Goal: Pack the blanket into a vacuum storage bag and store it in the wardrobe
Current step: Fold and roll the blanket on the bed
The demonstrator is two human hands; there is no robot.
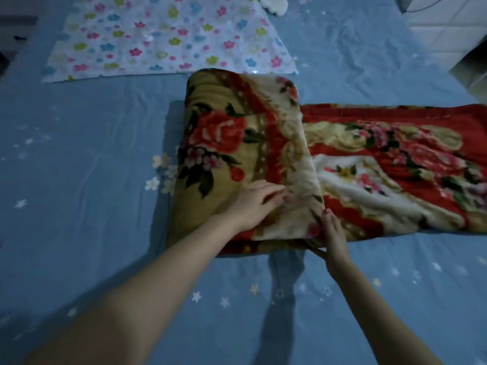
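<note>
Head | left hand (pixel 254 204) fingers flat on blanket (pixel 237 143) | right hand (pixel 333 237) fingers pinch its edge

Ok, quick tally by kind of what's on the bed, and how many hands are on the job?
Blanket, part folded: 1
Flower-print storage bag, lying flat: 1
White fluffy item at far edge, unclear: 1
Hands on the blanket: 2, left hand, right hand
Total: 5

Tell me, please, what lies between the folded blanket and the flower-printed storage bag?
In the head view, only a narrow strip of blue bed sheet lies between the blanket and the storage bag; near the blanket's far corner they almost meet.
</note>
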